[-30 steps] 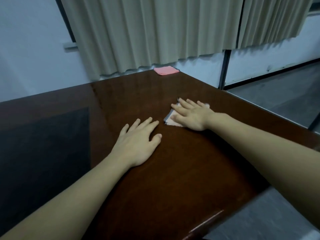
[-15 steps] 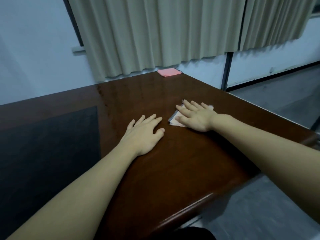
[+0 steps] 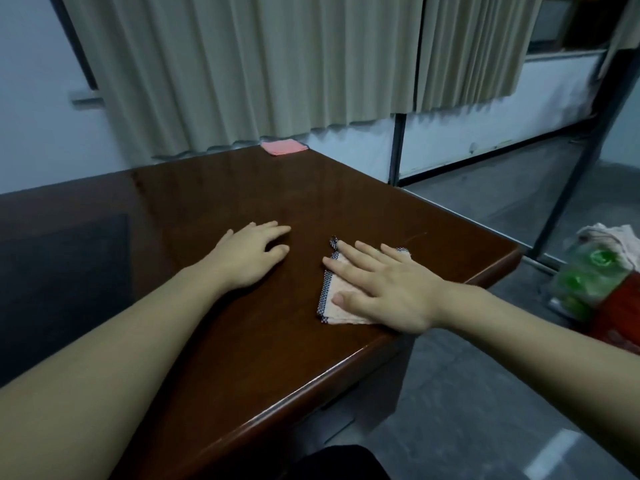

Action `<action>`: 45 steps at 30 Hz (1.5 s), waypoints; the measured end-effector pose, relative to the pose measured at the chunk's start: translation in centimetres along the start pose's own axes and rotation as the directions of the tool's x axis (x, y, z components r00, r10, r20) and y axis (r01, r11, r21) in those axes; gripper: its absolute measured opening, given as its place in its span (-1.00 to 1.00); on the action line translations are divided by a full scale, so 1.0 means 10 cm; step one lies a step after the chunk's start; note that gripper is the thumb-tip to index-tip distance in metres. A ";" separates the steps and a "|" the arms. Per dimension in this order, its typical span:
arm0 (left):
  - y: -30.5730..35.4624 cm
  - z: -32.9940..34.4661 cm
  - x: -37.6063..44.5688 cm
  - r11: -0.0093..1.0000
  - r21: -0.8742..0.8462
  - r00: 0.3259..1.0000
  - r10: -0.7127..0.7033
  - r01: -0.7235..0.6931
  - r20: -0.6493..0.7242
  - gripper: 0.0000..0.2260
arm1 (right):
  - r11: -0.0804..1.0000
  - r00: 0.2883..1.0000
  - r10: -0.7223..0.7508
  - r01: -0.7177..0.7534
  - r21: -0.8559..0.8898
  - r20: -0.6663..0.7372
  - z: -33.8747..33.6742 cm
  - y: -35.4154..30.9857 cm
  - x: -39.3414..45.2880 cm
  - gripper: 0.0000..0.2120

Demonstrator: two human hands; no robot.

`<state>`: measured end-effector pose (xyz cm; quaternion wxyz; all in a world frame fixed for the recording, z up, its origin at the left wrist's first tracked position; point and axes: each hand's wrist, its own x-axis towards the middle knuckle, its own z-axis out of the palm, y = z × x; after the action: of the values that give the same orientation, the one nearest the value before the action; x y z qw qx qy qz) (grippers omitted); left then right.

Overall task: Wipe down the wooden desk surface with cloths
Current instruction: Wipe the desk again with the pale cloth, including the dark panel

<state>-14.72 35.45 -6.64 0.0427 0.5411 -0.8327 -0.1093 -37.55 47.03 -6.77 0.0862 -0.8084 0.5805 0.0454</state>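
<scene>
Head view: the right hand (image 3: pixel 388 289), fingers spread flat, presses a folded cloth (image 3: pixel 337 299) onto the wooden desk (image 3: pixel 242 341) near its 4 o'clock corner. The left hand (image 3: pixel 251 254) rests at the cloth's 9 o'clock, fingers loosely together, holding nothing. The cloth looks soft, light and limp; a flat palm on top should steer it best.
</scene>
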 end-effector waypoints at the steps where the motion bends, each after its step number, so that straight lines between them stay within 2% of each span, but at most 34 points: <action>1: 0.03 0.00 0.04 1.000 0.002 1.000 0.003 -0.003 -0.001 -0.54 | 1.000 1.000 0.018 -0.018 0.000 0.001 -0.02 0.07 0.12 -0.35; 7: 0.15 0.10 0.20 1.000 -0.012 1.000 -0.020 0.020 -0.002 -0.53 | 0.978 0.977 0.210 -0.209 0.025 -0.048 -0.14 0.48 0.93 -0.38; 11: 0.13 0.14 0.17 1.000 -0.005 1.000 -0.018 0.018 -0.023 -0.54 | 0.959 0.958 0.282 -0.280 0.049 -0.044 -0.25 0.55 1.28 -0.36; 15: 0.14 0.15 0.14 1.000 0.015 1.000 -0.016 0.016 -0.027 -0.53 | 0.962 0.962 0.271 -0.269 0.044 -0.041 -0.24 0.54 1.27 -0.37; 20: 0.15 0.16 0.14 1.000 0.018 0.999 -0.017 0.017 -0.035 -0.53 | 0.991 0.990 0.135 -0.135 0.007 -0.030 -0.12 0.46 0.84 -0.37; 25: 0.15 0.18 0.17 1.000 0.018 0.999 -0.022 0.023 -0.047 -0.53 | 0.993 0.993 0.116 -0.116 -0.015 -0.014 -0.15 0.52 0.84 -0.35; 36: 0.13 0.16 0.17 1.000 -0.008 0.999 -0.006 0.005 -0.042 -0.54 | 0.950 0.949 0.311 -0.310 0.020 -0.051 -0.39 1.05 1.96 -0.35; 41: 0.12 0.16 0.17 1.000 -0.013 0.999 -0.011 0.010 -0.050 -0.54 | 0.924 0.923 0.380 -0.377 0.059 -0.059 -0.42 1.10 2.00 -0.34; 45: 0.14 0.15 0.16 1.000 0.000 0.999 -0.017 0.017 -0.044 -0.54 | 0.937 0.936 0.349 -0.348 0.037 -0.053 -0.36 0.98 1.70 -0.34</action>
<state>-16.92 34.77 -7.88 0.0600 0.5503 -0.8270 -0.0977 -41.49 27.51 -7.07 0.0705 -0.6926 0.7173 0.0286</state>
